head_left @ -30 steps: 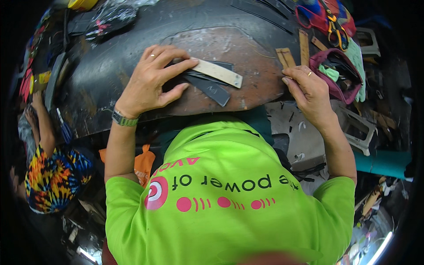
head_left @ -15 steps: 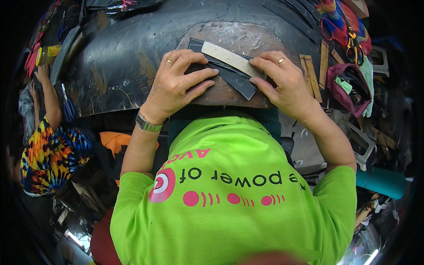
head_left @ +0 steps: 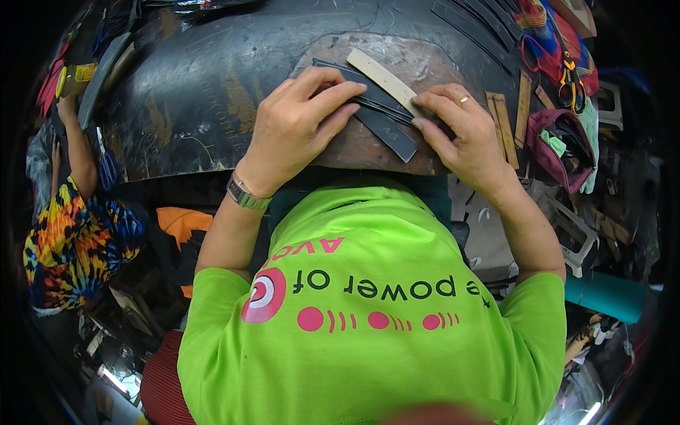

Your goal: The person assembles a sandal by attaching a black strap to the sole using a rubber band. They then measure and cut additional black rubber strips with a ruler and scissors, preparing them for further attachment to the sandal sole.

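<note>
A small stack of thin black strips (head_left: 386, 108) spans the gap between my two hands over the worktable. My left hand (head_left: 301, 124) pinches the stack's left end between thumb and fingers. The right end is between the thumb and forefinger of my right hand (head_left: 464, 134). A pale, flat strip (head_left: 382, 76) slants away behind the stack, its near end at my right fingertips; whether they grip it too, I cannot tell. One wider black strip (head_left: 389, 138) with a faint mark lies beneath, slanting toward the table's near edge.
The dark, worn worktable (head_left: 184, 92) curves across the front. On the right are wooden slats (head_left: 501, 127), orange-handled scissors (head_left: 570, 81) and a maroon pouch (head_left: 559, 149). Blue-handled scissors (head_left: 108, 166) hang at the left edge, beside another person's arm (head_left: 81, 152).
The pale strip has swung so its far end points farther away, clear of my left fingers. My left hand has shifted slightly right and now pinches the black strips.
</note>
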The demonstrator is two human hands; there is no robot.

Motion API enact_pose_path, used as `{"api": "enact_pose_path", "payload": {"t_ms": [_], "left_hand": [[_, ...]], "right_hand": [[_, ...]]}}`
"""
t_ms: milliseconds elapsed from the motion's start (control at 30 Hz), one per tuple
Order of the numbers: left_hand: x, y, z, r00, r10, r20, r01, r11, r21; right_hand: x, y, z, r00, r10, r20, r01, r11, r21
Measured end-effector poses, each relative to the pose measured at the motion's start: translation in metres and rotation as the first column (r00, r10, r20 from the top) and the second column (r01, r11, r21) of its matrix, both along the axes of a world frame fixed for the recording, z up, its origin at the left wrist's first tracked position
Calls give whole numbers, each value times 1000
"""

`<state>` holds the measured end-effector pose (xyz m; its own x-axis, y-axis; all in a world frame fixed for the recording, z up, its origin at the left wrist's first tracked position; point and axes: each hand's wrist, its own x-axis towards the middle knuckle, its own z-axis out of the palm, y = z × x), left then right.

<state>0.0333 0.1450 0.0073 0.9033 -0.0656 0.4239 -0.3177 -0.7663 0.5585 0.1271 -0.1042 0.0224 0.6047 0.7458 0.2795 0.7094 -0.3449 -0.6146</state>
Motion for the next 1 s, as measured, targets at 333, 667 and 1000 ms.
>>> {"api": "enact_pose_path", "payload": {"t_ms": [333, 667, 1000], "left_hand": [[5, -5, -2, 1000, 13, -15, -13, 1000, 14], [-79, 73, 52, 771, -213, -600, 104, 972, -210], [-41, 13, 30, 992, -84, -95, 89, 995, 47]], "right_hand": [[-6, 9, -5, 991, -32, 126, 35, 999, -22], [2, 2, -4, 1000, -3, -25, 3, 1000, 0], [4, -4, 8, 989, 15, -148, -20, 999, -34]]}}
